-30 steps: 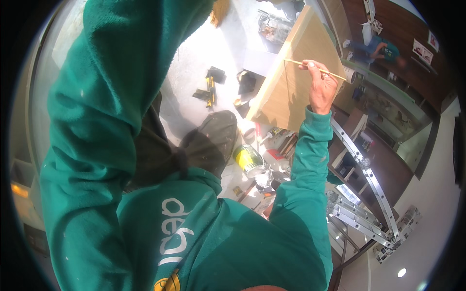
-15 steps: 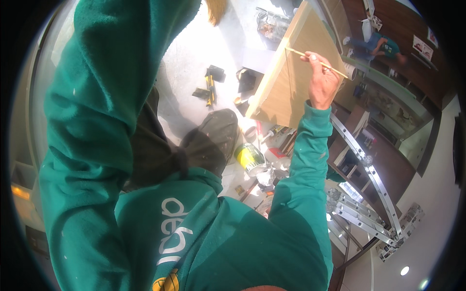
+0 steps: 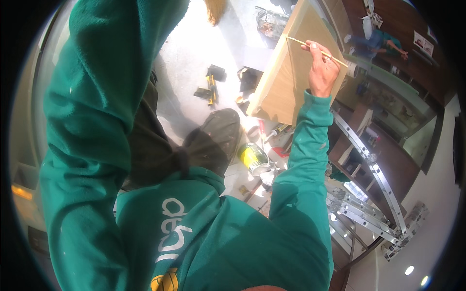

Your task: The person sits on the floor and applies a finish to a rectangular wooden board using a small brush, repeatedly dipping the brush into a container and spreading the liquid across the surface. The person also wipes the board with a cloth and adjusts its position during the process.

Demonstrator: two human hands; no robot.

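A wooden panel (image 3: 286,82) stands just beyond the right hand (image 3: 323,72), whose fingers pinch a thin brush (image 3: 315,48) laid against it. Well below the hand, a yellow paint can (image 3: 253,157) sits on the floor, contents hidden. The left hand is out of view.

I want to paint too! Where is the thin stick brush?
In the head view, upper right: the thin brush is pinched in the right hand, its tip against the tan wooden panel.

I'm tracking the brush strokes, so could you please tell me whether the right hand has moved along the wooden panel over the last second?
Barely. The right hand stays near the wooden panel's right edge, thin brush in its grip; any small shift could be camera motion.
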